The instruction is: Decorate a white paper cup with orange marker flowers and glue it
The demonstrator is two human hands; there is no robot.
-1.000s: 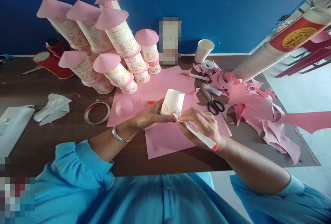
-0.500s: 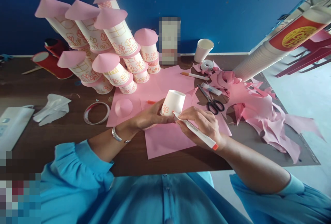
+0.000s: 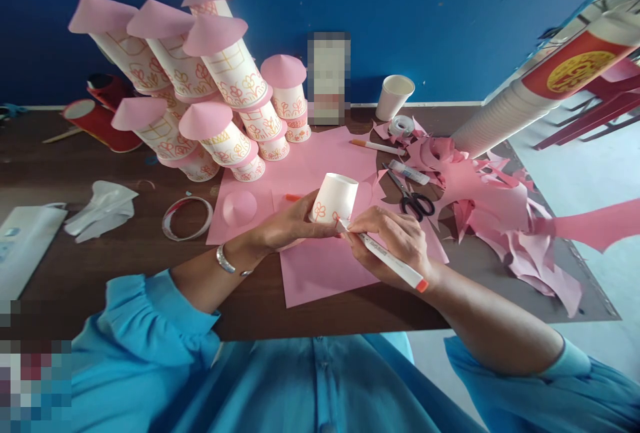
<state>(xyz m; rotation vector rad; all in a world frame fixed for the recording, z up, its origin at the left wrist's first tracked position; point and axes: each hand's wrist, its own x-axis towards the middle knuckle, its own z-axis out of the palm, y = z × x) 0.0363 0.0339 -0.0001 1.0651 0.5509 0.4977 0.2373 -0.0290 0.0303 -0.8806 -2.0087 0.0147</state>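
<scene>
Got the left grip (image 3: 293, 225) curled round a smooth, tapered white paper cup (image 3: 337, 194), held over flat pink paper (image 3: 320, 279) on the brown desk (image 3: 115, 266). Got the right grip (image 3: 400, 236) pinching a slim white marker (image 3: 393, 263) with its tip at the cup's orange flower doodles (image 3: 320, 210). Can also spot cone-topped cup towers (image 3: 233, 73) at left and curly pink offcuts (image 3: 465, 176) beside black-handled scissors (image 3: 405, 195) at right.

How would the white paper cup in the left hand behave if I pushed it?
The white paper cup is probably light, since the left hand holds it by its lower part. Its paper wall looks smooth and uncreased, so it seems fairly stiff, though squeezing would likely dent it. Being tapered, it might roll in a curve on its side.
</scene>
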